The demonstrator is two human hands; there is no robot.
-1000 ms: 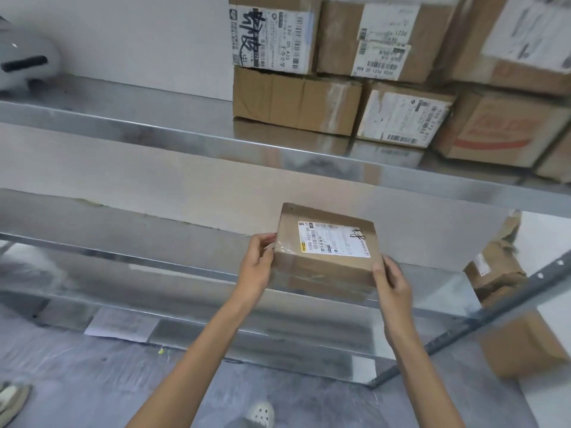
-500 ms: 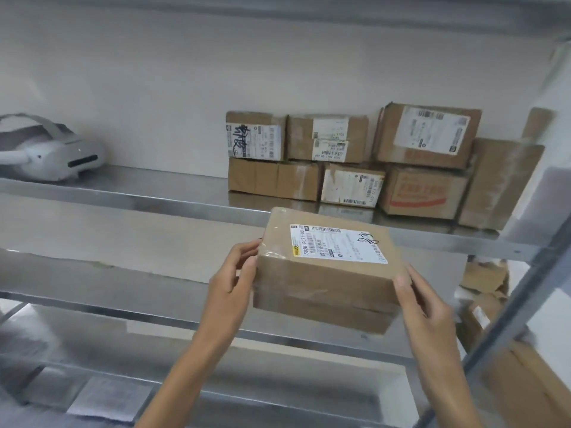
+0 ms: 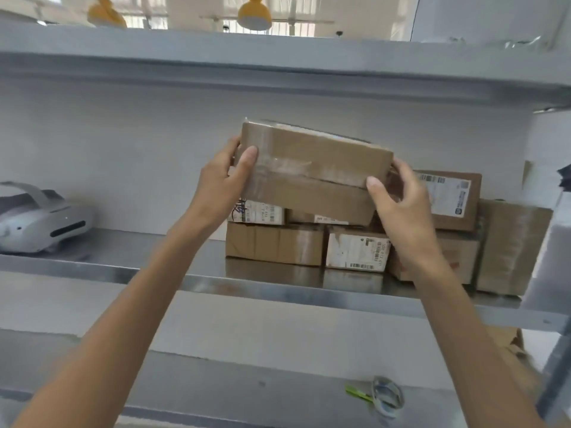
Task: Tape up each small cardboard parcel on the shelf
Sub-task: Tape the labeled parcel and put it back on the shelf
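Pretty bright and even overall, soft daylight coming off the windows [image 3: 296, 26] up top, which are blown out to white. Shadows are weak, just a dim patch by the stacked boxes [image 3: 272, 244], which the steel shelf [image 3: 123, 251] mirrors faintly. Tape on the parcel [image 3: 312, 159] has a dull sheen. Everything's kinda soft, and the right edge bends and smears, probably motion blur.
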